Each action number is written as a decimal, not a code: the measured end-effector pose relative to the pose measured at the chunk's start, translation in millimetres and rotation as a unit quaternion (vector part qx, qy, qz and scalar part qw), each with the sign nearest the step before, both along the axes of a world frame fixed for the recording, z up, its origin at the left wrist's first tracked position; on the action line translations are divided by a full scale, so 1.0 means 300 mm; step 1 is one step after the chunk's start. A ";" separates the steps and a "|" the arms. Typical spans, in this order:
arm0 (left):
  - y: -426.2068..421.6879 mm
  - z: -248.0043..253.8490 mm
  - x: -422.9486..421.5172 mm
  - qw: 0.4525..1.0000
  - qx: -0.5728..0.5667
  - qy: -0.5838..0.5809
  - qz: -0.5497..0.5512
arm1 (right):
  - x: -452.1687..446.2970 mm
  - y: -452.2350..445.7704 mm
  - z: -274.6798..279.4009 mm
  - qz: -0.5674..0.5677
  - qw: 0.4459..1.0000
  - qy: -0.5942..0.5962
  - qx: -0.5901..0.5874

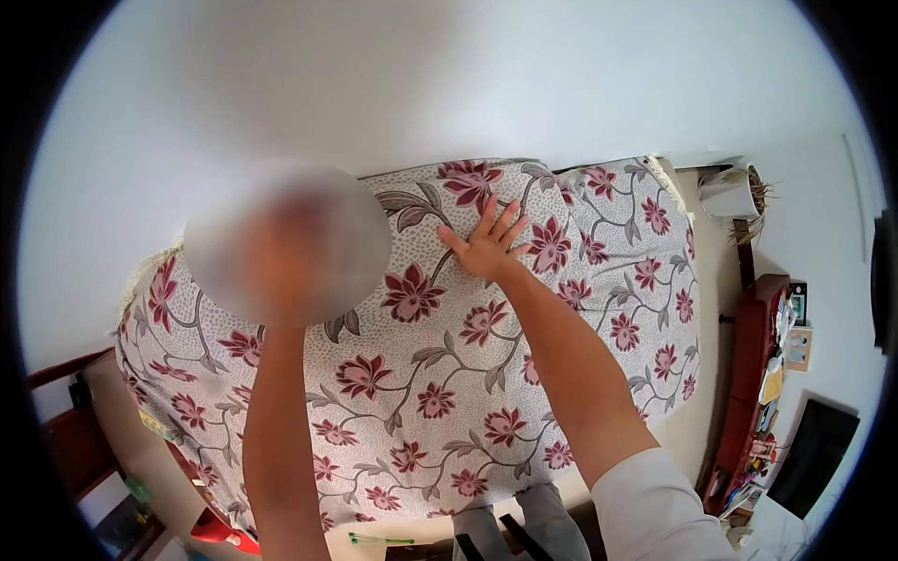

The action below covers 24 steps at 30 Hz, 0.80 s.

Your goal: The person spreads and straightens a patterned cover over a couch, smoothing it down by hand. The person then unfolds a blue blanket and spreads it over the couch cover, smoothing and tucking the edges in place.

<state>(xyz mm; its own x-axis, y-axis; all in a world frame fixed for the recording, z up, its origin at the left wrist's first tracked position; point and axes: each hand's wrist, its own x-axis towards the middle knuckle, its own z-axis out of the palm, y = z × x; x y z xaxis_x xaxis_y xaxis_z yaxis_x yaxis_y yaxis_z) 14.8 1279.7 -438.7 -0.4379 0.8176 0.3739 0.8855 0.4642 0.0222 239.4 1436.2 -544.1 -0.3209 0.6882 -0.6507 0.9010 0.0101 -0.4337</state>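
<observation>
A white cloth cover with maroon flowers and grey leaves is draped over a wide piece of furniture against the wall. My right hand lies flat on its upper part, fingers spread and nothing held. To the left, my left arm reaches over the same cloth. A round blurred patch hides my left hand, so its fingers and anything in them cannot be made out. The cloth shows slight folds toward the right and a fringed edge at both far ends.
A white wall rises behind. At right are a white plant pot with dry leaves, a red-brown cabinet topped with small items, and a dark screen. A red object and a green item lie at the lower left.
</observation>
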 end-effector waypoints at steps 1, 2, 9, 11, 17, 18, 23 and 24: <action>0.007 0.036 0.023 0.999 -0.029 -0.033 0.012 | -0.001 0.000 -0.004 0.003 1.000 -0.005 0.001; 0.016 0.076 0.050 0.995 -0.066 -0.070 0.028 | -0.001 0.005 -0.007 0.008 1.000 -0.010 0.002; 0.114 -0.147 0.261 0.989 0.019 -0.057 -0.136 | 0.006 -0.007 -0.072 -0.009 1.000 0.008 0.018; 0.153 -0.188 0.282 0.990 0.014 -0.047 -0.136 | 0.002 -0.003 -0.066 -0.006 1.000 0.013 0.021; 0.172 -0.197 0.307 0.990 -0.009 0.013 -0.140 | 0.026 0.030 0.010 0.015 0.999 0.028 -0.032; 0.169 -0.201 0.318 0.990 -0.009 0.011 -0.137 | 0.061 0.048 0.040 0.058 0.997 0.024 -0.043; 0.141 -0.202 0.375 0.980 -0.075 0.150 -0.103 | 0.506 0.027 0.065 0.131 0.962 0.241 -0.002; 0.137 -0.337 0.335 0.950 -0.107 0.282 -0.083 | 0.653 0.032 0.075 0.106 0.936 0.336 -0.016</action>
<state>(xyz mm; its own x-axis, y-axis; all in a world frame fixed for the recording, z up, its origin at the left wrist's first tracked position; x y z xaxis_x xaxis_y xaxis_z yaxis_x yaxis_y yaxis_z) 115.3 1320.9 -539.7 -0.0758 0.9414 0.3288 0.7903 0.2578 -0.5559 435.3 1445.6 -521.6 -0.7918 0.5464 -0.2730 0.4044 0.1339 -0.9047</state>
